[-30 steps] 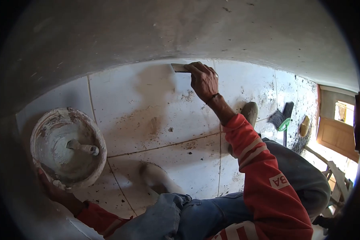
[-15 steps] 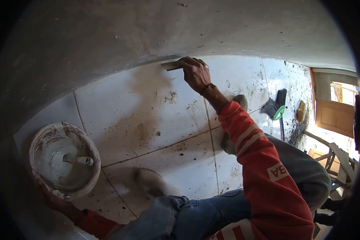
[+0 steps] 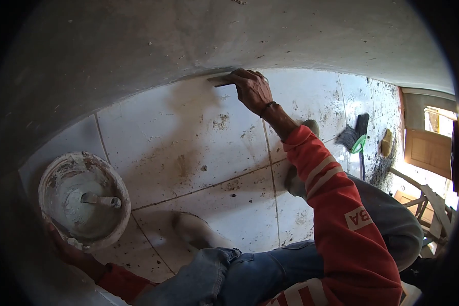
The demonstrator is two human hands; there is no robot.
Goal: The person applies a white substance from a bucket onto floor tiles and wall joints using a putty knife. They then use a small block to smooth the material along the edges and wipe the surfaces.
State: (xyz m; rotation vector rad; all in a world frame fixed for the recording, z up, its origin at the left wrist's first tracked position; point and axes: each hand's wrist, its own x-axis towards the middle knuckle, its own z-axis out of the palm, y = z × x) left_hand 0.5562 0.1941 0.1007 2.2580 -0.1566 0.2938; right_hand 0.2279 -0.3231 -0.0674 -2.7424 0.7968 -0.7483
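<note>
My right hand (image 3: 253,91) is closed around a putty knife (image 3: 219,81), its flat blade along the foot of the grey wall (image 3: 188,35) where wall and floor meet. At lower left, my left hand (image 3: 66,251) grips the side of a round bucket (image 3: 123,196), with its fingers in shadow and partly hidden against it. The bucket holds wet grey-white paste (image 3: 92,222) and is crusted with it along the rim. A second tool with a smeared handle (image 3: 107,201) lies in the paste.
White floor tiles (image 3: 229,204) carry dirt and small crumbs. A brush with a green head (image 3: 358,144) lies at right, beside a yellowish block (image 3: 386,143). Wooden pieces (image 3: 433,204) are piled near a wooden panel (image 3: 427,153). My bent legs (image 3: 275,265) take up the lower middle.
The view has shifted slightly. My right hand keeps the putty knife at the wall's foot, its blade tilted a little differently; my left hand stays at the bucket.
</note>
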